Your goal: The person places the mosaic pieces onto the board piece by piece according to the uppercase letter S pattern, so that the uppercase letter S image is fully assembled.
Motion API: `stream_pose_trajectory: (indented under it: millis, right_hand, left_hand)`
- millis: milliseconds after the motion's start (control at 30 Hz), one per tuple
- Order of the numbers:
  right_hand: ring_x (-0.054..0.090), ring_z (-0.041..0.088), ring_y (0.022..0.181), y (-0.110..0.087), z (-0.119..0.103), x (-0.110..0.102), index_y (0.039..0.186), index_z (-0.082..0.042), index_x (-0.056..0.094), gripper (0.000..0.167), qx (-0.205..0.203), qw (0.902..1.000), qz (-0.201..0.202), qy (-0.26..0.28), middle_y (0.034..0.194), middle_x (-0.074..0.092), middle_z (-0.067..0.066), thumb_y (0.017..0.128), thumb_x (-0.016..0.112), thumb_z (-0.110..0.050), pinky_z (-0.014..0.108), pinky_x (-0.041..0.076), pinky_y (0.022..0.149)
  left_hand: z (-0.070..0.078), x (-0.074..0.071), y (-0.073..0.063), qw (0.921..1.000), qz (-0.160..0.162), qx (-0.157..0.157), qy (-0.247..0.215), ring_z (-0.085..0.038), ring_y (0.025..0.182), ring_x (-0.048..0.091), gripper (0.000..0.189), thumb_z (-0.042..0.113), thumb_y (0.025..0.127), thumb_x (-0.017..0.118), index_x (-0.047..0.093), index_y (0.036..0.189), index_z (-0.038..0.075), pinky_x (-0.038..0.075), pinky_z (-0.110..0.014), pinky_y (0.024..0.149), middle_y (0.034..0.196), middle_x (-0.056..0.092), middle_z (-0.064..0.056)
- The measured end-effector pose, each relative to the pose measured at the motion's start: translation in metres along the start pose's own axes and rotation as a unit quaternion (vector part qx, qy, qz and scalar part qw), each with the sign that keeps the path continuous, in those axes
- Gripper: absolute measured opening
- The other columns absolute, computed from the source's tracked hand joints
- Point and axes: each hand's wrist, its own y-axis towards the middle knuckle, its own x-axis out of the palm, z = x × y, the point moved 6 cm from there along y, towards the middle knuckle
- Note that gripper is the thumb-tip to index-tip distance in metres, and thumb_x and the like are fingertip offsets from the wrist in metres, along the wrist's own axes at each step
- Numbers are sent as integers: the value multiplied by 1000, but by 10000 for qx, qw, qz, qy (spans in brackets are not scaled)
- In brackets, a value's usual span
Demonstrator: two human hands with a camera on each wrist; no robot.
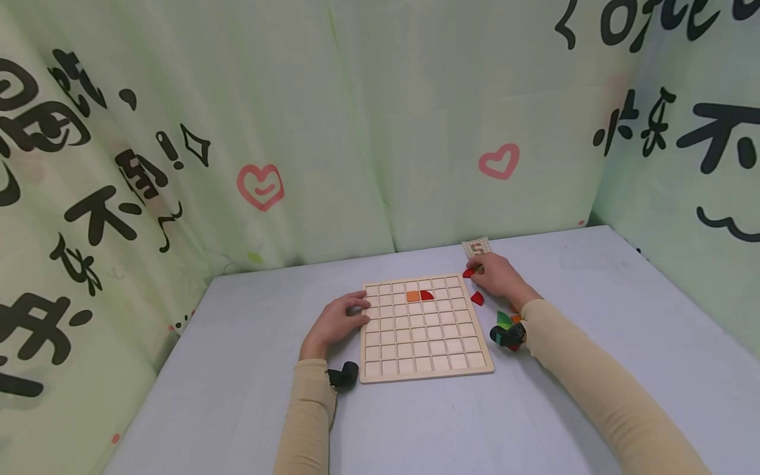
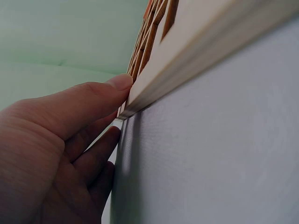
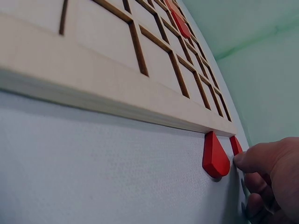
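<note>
A wooden grid board (image 1: 427,379) lies on the table. In its upper rows sit an orange square tile (image 1: 412,297) and a red quarter-round tile (image 1: 426,295) side by side. My left hand (image 1: 340,320) rests at the board's left edge, thumb on the rim and the other fingers loosely extended beside it. Past the upper right corner, my right hand (image 1: 500,274) pinches a red tile (image 3: 236,145), its fingers partly hidden behind the thumb. Another red quarter-round tile (image 3: 216,158) lies on the cloth close to the board's right edge.
Green tiles (image 1: 504,320) and an orange tile (image 1: 516,318) lie partly hidden by the right wrist's camera (image 1: 508,335). A small patterned card (image 1: 476,247) is at the table's back edge. Printed curtains (image 1: 368,132) surround the table's back and sides.
</note>
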Motion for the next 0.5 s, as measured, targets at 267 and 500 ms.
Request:
stream_pose_trajectory:
  millis: [267,500]
  right_hand:
    - [56,36,105,0,-1,0,127,6,63,34,-95,9999,-58,-7,124,63,25,96,59,-8,53,50,98]
    - [58,36,105,1,-1,2,125,6,65,33,-242,9997,-25,-67,123,65,25,96,61,-10,52,51,97]
  left_hand:
    - [0,0,0,10000,-3,-40,12,-33,147,38,29,13,91,72,71,119,4,31,-50,121,152,51,-8]
    - [-1,1,0,10000,-26,-39,-10,-33,147,38,30,12,91,72,71,119,3,31,-51,121,152,51,-9]
